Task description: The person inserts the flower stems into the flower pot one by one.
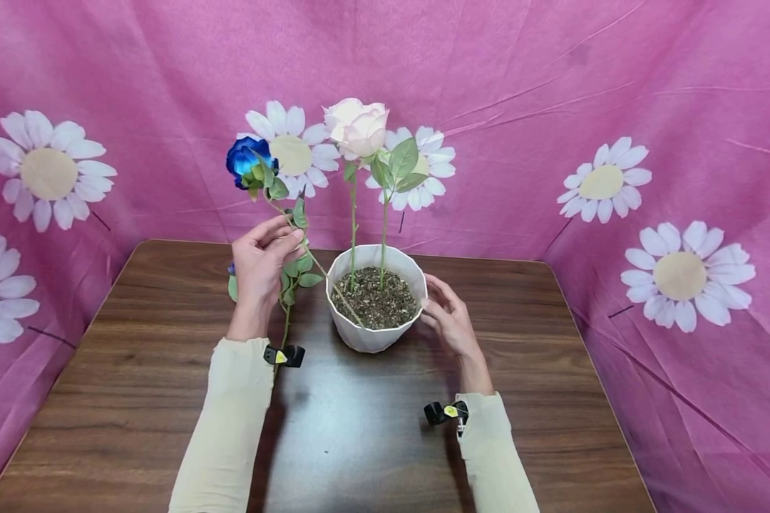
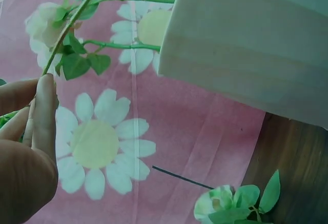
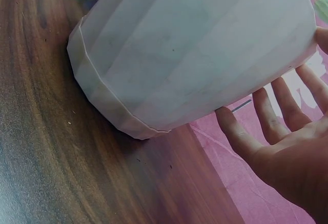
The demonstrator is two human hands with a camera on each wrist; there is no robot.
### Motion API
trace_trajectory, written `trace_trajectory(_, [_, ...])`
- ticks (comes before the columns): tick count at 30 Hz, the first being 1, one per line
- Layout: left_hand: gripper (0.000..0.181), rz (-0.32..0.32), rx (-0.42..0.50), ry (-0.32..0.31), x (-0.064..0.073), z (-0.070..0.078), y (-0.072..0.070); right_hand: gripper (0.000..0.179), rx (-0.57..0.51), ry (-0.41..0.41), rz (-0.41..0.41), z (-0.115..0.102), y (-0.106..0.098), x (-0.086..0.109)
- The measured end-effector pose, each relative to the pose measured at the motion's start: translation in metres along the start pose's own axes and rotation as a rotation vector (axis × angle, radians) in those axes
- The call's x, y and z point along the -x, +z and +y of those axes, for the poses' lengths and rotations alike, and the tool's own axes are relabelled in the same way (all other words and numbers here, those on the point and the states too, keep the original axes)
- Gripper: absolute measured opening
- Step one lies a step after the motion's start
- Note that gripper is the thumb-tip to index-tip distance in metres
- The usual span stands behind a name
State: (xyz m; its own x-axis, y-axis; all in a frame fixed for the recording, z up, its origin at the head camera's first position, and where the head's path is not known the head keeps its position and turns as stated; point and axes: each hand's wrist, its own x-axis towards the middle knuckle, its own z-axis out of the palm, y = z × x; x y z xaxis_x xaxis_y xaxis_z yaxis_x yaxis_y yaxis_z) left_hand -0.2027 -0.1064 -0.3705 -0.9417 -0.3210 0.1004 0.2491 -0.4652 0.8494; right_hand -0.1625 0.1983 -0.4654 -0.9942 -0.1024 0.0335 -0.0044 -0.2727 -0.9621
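My left hand point(image 1: 261, 267) pinches the stem of a blue artificial rose point(image 1: 249, 162) between thumb and fingers. This stem slants down to the right, its lower end at the soil point(image 1: 375, 298) near the front of a white faceted flowerpot point(image 1: 367, 340). In the left wrist view the pinched stem point(image 2: 72, 21) crosses above the fingertips. Two green stems stand upright in the pot, with a pale pink rose point(image 1: 357, 128) and leaves on top. My right hand point(image 1: 450, 317) rests its extended, spread fingers point(image 3: 266, 114) against the pot's right side.
Another leafy stem point(image 1: 286, 317) lies on the wooden table point(image 1: 334, 442) left of the pot, partly hidden by the left hand and sleeve. A pink cloth point(image 1: 488, 85) printed with large daisies hangs behind and on both sides.
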Motion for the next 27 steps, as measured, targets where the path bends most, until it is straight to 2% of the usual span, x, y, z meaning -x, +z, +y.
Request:
trace_trajectory(5, [0.035, -0.006, -0.027, 0.040, 0.001, -0.001, 0.010, 0.057, 0.000, -0.003, 0.003, 0.002, 0.000, 0.000])
trace_trajectory(12, [0.033, -0.040, -0.028, 0.132, 0.003, -0.005, 0.022, 0.057, 0.000, 0.003, 0.008, -0.001, 0.002, 0.001])
trace_trajectory(15, [0.032, -0.045, -0.058, 0.159, 0.004, -0.006, 0.024, 0.057, 0.001, 0.005, 0.010, -0.002, 0.002, 0.001])
trace_trajectory(18, [0.031, -0.047, -0.131, 0.186, 0.004, -0.007, 0.026, 0.057, 0.002, 0.006, 0.012, -0.002, 0.002, 0.001])
trace_trajectory(23, [0.030, -0.033, -0.309, 0.222, 0.005, -0.008, 0.028, 0.057, 0.004, 0.006, 0.018, -0.001, 0.001, 0.001])
trace_trajectory(27, [0.029, -0.033, -0.406, 0.262, 0.004, -0.009, 0.030, 0.056, 0.008, 0.009, 0.015, 0.000, 0.001, 0.000])
